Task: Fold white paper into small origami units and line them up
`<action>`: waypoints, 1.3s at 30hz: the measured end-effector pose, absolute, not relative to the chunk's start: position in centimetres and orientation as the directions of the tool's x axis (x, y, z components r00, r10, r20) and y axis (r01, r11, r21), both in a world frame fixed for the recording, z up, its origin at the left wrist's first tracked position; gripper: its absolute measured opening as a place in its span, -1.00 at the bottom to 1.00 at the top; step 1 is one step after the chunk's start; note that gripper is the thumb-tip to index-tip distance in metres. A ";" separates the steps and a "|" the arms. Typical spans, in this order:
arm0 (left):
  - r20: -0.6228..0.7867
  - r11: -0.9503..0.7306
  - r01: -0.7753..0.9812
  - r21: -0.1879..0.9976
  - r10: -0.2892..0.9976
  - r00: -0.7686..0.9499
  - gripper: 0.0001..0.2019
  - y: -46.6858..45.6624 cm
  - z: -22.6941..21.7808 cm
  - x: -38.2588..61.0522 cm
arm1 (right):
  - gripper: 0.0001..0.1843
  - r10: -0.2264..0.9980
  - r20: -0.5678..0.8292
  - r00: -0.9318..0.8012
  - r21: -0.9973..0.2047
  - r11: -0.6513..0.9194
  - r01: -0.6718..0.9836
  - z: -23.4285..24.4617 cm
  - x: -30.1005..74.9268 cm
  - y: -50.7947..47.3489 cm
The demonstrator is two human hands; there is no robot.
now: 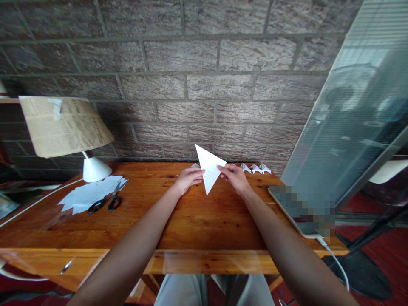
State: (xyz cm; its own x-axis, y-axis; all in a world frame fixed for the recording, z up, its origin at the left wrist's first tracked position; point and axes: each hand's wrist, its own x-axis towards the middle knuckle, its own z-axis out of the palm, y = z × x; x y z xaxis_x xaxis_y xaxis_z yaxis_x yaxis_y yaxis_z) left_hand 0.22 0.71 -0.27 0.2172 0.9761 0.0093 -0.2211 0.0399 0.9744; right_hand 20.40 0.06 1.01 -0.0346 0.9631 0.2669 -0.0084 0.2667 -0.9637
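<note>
A white sheet of paper folded into a triangle point(208, 169) is held up above the middle of a wooden table point(191, 221). My left hand point(188, 178) pinches its left edge. My right hand point(234, 175) pinches its right corner. The triangle's long point hangs downward between both hands. Both hands have their fingers closed on the paper.
A stack of white paper sheets point(91, 194) lies at the left with black scissors point(105, 203) on it. A lamp with a paper-covered shade point(63, 125) stands behind. Small folded paper pieces point(256, 168) line the back edge. A tablet point(302, 208) with a cable lies right.
</note>
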 end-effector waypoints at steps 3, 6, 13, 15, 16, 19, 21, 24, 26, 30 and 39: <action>0.033 0.019 -0.257 0.966 0.980 0.197 -0.59 1.0 -0.4 0.2 | -0.55 0.966 0.255 -0.048 -0.966 0.256 0.018 0.9 20.4 0.1; 0.052 -0.004 -0.311 0.950 0.988 0.147 -0.60 1.3 -0.4 0.0 | -0.56 0.966 0.233 -0.108 -0.970 0.239 0.047 0.8 20.2 0.0; 0.107 -0.090 -0.338 0.937 0.994 0.031 -0.59 1.5 -0.5 0.0 | -0.57 0.951 0.245 -0.190 -0.957 0.269 0.113 0.6 19.7 -0.3; 0.118 -0.097 -0.331 0.939 0.992 0.043 -0.57 1.5 -0.6 0.1 | -0.58 0.953 0.244 -0.182 -0.957 0.267 0.112 0.5 19.8 -0.2; 0.119 -0.087 -0.331 0.940 0.990 0.076 -0.56 1.4 -0.6 0.1 | -0.58 0.954 0.243 -0.175 -0.959 0.264 0.106 0.5 19.8 -0.1; 0.108 -0.036 -0.320 0.947 0.972 0.208 -0.53 1.4 -0.8 0.3 | -0.60 0.959 0.239 -0.150 -0.966 0.250 0.065 0.6 19.8 -0.2; 0.101 -0.027 -0.301 0.953 0.967 0.234 -0.53 1.3 -0.9 0.4 | -0.61 0.962 0.236 -0.136 -0.970 0.242 0.032 0.9 19.7 -0.4; 0.095 -0.027 -0.286 0.958 0.969 0.227 -0.53 1.3 -0.9 0.6 | -0.59 0.966 0.231 -0.114 -0.973 0.232 0.002 1.1 19.6 -0.5; 0.093 -0.031 -0.258 0.966 0.969 0.229 -0.46 1.3 -1.0 0.8 | -0.57 0.971 0.229 -0.075 -0.973 0.229 -0.006 1.0 19.6 -0.4; 0.262 -0.257 -0.082 0.963 0.963 0.058 -0.18 1.1 -1.2 1.0 | -0.59 0.975 0.213 0.054 -0.977 0.214 -0.003 0.7 20.0 0.1; 0.490 -0.523 0.124 0.843 0.843 0.220 -0.49 0.3 -1.0 1.4 | -0.63 0.991 0.118 -0.064 -0.993 0.118 0.000 0.5 19.6 -0.1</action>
